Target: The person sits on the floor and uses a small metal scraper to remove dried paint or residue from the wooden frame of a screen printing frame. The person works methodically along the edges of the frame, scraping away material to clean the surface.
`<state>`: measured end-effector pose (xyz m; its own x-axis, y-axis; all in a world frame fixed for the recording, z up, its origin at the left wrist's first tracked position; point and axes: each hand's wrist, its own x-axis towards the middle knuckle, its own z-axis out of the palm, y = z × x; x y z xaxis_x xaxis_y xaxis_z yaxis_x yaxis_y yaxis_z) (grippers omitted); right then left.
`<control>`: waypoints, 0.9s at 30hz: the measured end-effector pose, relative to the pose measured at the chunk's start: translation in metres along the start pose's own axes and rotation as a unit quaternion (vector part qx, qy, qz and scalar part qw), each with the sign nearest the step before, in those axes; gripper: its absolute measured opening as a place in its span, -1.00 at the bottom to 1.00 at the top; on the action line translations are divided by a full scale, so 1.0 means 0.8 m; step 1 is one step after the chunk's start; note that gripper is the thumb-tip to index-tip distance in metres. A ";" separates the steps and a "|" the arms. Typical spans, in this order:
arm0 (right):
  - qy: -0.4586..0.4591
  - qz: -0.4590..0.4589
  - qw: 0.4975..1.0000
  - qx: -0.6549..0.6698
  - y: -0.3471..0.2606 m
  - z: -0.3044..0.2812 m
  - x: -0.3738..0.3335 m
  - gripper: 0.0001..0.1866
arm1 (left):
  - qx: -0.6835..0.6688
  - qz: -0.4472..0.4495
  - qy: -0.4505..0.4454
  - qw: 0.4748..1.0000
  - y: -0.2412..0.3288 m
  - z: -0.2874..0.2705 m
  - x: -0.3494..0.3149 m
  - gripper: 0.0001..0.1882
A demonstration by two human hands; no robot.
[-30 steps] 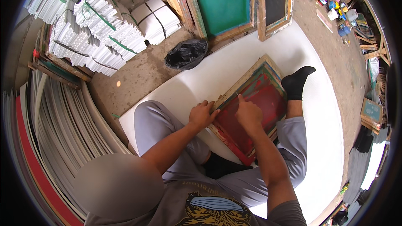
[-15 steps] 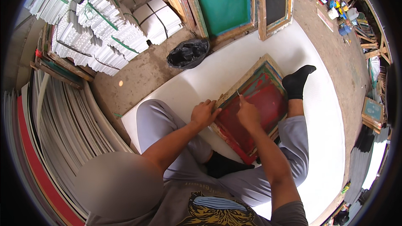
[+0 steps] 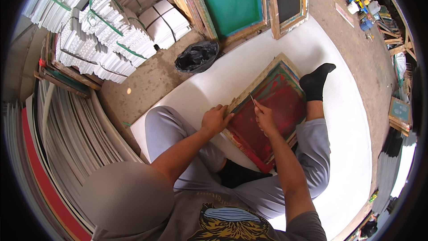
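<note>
A wooden-framed screen (image 3: 287, 114) with a red-stained mesh and green-blue paint along its inner edge lies tilted across my lap, between my legs. My left hand (image 3: 216, 119) grips its left wooden edge, thumb on top and fingers over the outer side. In my right hand (image 3: 265, 117) is a thin, light-coloured blade-like tool (image 3: 253, 99), pinched between the fingers. Its tip points at the inner border of the frame's upper left side. Whether the tip touches the surface I cannot tell. My black-socked foot (image 3: 314, 82) is beside the frame's right side.
I sit on a white padded surface (image 3: 345, 151). Beyond it are a black plastic bag (image 3: 197, 57) and a large green screen (image 3: 229, 2). Tied white stacks (image 3: 104, 27) stand at the far left, long sheets (image 3: 80, 125) nearer. Paint containers (image 3: 356, 6) crowd the far right.
My right hand has turned slightly, showing more of its fingers and of the thin tool. The left hand keeps its grip on the frame. The whole view has shifted a little.
</note>
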<state>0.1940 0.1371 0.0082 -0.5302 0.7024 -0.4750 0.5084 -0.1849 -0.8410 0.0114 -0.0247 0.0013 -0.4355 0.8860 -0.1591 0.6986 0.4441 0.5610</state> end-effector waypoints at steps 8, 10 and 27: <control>0.035 -0.192 0.968 -0.160 0.035 -0.020 0.026 -0.54 | -0.001 0.011 -0.014 1.000 0.005 0.000 0.007 -0.47; -0.053 0.002 0.998 0.022 -0.001 -0.035 0.022 -0.54 | -0.007 0.003 -0.003 1.000 0.002 0.000 0.003 -0.47; 0.057 -0.100 0.927 -0.356 -0.023 0.018 -0.040 -0.51 | -0.011 -0.005 0.003 1.000 -0.001 0.000 0.002 -0.43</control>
<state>0.1920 0.1077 0.0353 -0.6071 0.7497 -0.2634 0.7490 0.4292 -0.5048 0.0101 -0.0237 0.0010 -0.4459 0.8806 -0.1600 0.6814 0.4500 0.5772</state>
